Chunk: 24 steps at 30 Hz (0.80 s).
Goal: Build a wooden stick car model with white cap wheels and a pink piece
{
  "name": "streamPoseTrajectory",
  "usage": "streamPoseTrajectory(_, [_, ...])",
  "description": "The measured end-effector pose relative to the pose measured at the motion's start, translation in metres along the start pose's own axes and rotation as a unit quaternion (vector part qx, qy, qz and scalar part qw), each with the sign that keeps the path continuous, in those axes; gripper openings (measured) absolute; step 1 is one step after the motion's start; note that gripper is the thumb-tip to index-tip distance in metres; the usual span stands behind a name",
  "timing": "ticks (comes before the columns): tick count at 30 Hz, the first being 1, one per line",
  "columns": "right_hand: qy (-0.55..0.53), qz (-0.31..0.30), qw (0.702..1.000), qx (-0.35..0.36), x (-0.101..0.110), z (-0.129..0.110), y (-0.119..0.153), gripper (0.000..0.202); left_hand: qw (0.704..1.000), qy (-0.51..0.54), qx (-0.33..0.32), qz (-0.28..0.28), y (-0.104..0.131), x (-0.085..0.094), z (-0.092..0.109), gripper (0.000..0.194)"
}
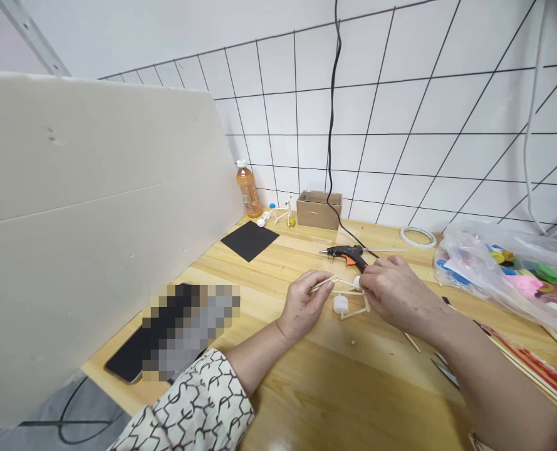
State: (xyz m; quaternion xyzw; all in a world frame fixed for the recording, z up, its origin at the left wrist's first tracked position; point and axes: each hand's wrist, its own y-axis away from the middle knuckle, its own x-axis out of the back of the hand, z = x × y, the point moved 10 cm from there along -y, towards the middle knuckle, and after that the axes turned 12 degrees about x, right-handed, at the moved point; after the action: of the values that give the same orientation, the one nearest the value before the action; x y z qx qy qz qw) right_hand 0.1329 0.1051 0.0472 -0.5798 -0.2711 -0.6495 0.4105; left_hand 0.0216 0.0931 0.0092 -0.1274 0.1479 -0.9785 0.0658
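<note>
Between my hands, just above the wooden table, is a small frame of thin wooden sticks with white bottle caps fixed on it as wheels. My left hand pinches the left end of the stick frame between thumb and fingers. My right hand is closed at the frame's right side, by another white cap; its fingertips are partly hidden. Just behind my right hand lies a black glue gun with an orange trigger, its nozzle pointing left.
A similar stick model stands near a drink bottle and a cardboard box. Black sheet lies left. Tape roll, a bag of colourful caps, scissors and stick packets are right. A phone lies near a white foam panel.
</note>
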Motion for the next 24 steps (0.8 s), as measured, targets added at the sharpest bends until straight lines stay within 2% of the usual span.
streamPoseTrajectory(24, [0.004,0.008,1.0,0.007,0.0005,-0.0011,0.0004,0.021,1.0,-0.006,-0.003,-0.001,0.0005,-0.0002,0.0023,0.017])
